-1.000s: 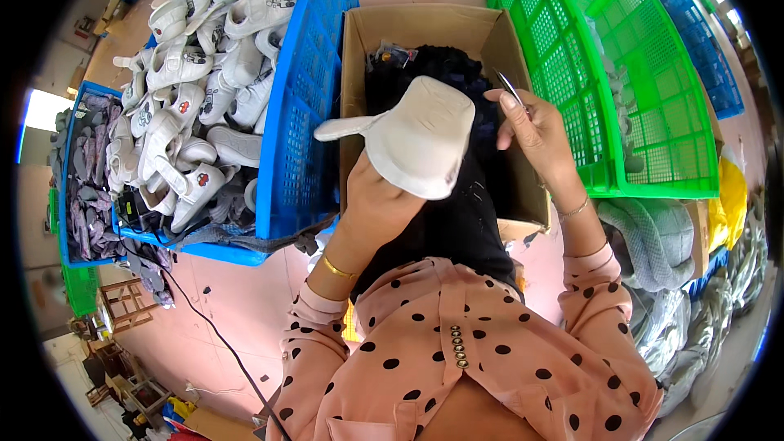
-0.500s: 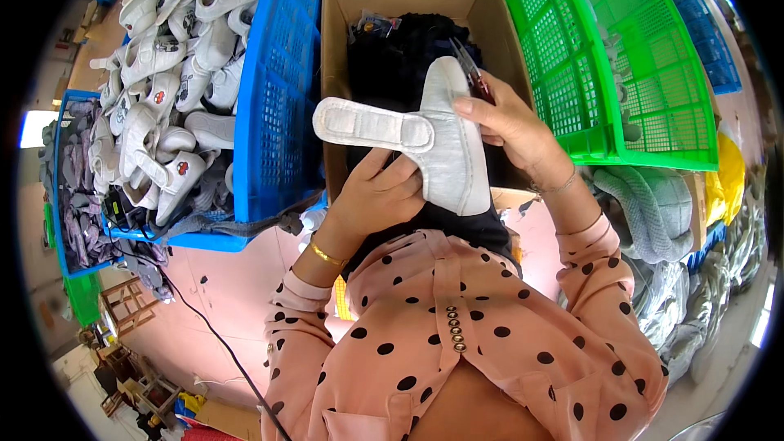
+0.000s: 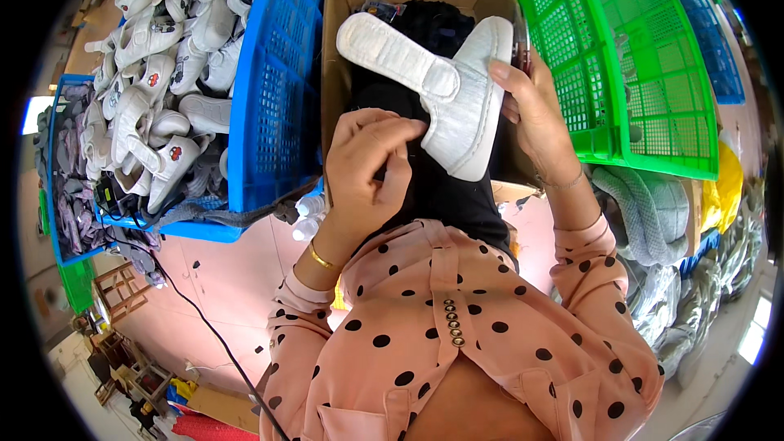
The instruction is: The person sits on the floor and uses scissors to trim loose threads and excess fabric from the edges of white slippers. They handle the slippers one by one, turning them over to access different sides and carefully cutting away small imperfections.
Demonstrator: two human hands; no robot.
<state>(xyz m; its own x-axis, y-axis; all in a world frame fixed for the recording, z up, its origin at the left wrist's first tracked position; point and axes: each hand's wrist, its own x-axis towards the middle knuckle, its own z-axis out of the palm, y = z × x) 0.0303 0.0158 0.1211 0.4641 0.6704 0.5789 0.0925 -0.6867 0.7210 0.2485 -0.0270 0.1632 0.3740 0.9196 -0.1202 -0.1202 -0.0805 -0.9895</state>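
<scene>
I hold a small white shoe (image 3: 457, 90) with its strap flap spread open, over a cardboard box (image 3: 343, 49) lined with dark material. My right hand (image 3: 535, 110) grips the shoe's far side, with a thin metal tool just visible behind its fingers. My left hand (image 3: 367, 171) pinches the shoe's near edge at the heel, fingers curled. A gold bangle is on my left wrist.
A blue crate (image 3: 269, 106) on the left holds several white shoes (image 3: 163, 73). A green crate (image 3: 621, 73) stands on the right. A second blue bin (image 3: 57, 220) with grey pieces is at far left. Grey and yellow fabric (image 3: 670, 220) piles at lower right. A black cable crosses the pink floor.
The shoe has been turned and lifted, its strap flap now pointing up and left. My left hand has slipped down from the strap to the shoe's near edge.
</scene>
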